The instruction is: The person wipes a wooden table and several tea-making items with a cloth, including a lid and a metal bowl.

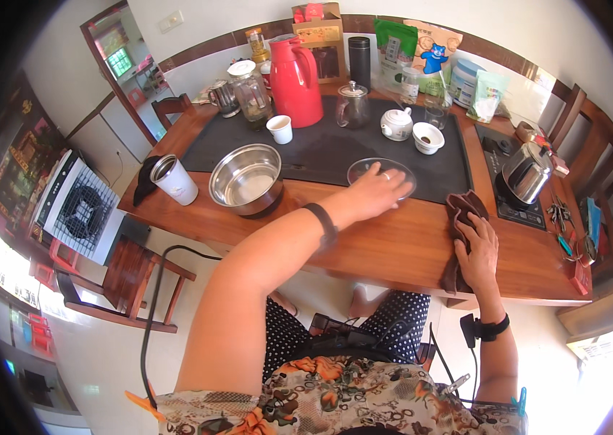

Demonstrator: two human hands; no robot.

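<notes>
My left hand [381,190] reaches across the front edge of the dark tea tray, its fingers curled over a round, clear glass dish [359,168]. Part of that dish is hidden under the hand. To the right, my right hand [478,250] grips a folded brown cloth [459,209] at the table's front edge, fingers bent over the fabric. Left of my left arm stands a round steel bowl [247,181]. Beyond the glass dish are a white teapot [396,125] and a white cup with a dark inside [428,138].
A red thermos jug [296,81], a glass teapot [352,106] and a small white cup [280,130] stand on the tray [306,156]. At left is a white tumbler [174,181]. A steel kettle [527,174] sits at right, near keys [559,212]. Bags line the back.
</notes>
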